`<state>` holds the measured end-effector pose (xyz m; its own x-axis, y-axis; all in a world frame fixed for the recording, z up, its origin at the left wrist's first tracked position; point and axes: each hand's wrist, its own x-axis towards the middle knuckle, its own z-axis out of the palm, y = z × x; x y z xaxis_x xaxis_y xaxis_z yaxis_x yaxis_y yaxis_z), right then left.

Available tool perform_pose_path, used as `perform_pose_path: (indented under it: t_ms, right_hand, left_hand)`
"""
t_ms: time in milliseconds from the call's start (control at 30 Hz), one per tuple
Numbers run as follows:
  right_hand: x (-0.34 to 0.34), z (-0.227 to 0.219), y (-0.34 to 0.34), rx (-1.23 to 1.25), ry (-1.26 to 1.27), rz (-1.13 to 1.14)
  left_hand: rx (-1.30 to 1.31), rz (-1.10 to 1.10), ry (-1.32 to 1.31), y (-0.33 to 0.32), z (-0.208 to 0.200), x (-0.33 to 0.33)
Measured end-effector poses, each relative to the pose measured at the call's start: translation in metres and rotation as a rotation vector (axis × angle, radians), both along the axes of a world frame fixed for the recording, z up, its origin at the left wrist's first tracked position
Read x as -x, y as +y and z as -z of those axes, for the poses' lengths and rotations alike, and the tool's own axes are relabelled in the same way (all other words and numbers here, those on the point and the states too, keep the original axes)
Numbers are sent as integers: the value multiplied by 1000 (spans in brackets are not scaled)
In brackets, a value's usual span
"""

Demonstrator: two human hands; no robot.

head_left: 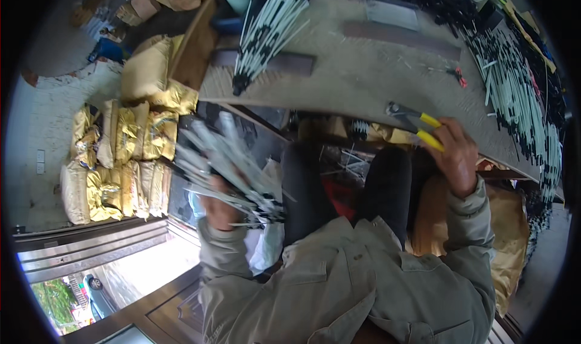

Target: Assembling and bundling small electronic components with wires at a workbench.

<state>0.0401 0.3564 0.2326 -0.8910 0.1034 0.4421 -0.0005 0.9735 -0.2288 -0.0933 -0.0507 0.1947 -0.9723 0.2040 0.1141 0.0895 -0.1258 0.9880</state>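
Note:
My left hand point(219, 212), smeared by motion, is closed round a bundle of thin white sticks with black ends point(225, 156), held left of my knees. The sticks fan up and away from it. My right hand point(457, 156) grips end-cutting pincers point(428, 119) by their yellow handles. Handles and jaws stand a little apart, and the metal head rests at or just over the near edge of the worktable point(330, 81). Another bundle of white sticks with black ends point(269, 35) lies at the table's left.
A long heap of similar sticks point(514, 96) covers the table's right side. A small red-handled tool point(460, 78) and a dark flat bar point(402, 39) lie on the tabletop. Stacked paper sacks point(124, 162) stand at left. A brown sheet-like wrapping point(511, 241) is by my right elbow.

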Motion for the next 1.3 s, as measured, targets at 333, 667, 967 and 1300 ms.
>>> perform_pose_path:
  t_ms: [333, 667, 967, 1300]
  right_hand:
    - [21, 9, 78, -162, 56, 248]
    - [17, 8, 91, -142, 9, 212]
    - [-11, -7, 97, -2, 115, 125]
    - [-53, -41, 246, -142, 204, 715]
  left_hand:
    - [772, 161, 886, 150, -169, 278]
    - [1300, 152, 1017, 242, -96, 325]
    - [771, 450, 861, 227, -190, 227]
    - [-172, 798, 839, 191, -238, 4]
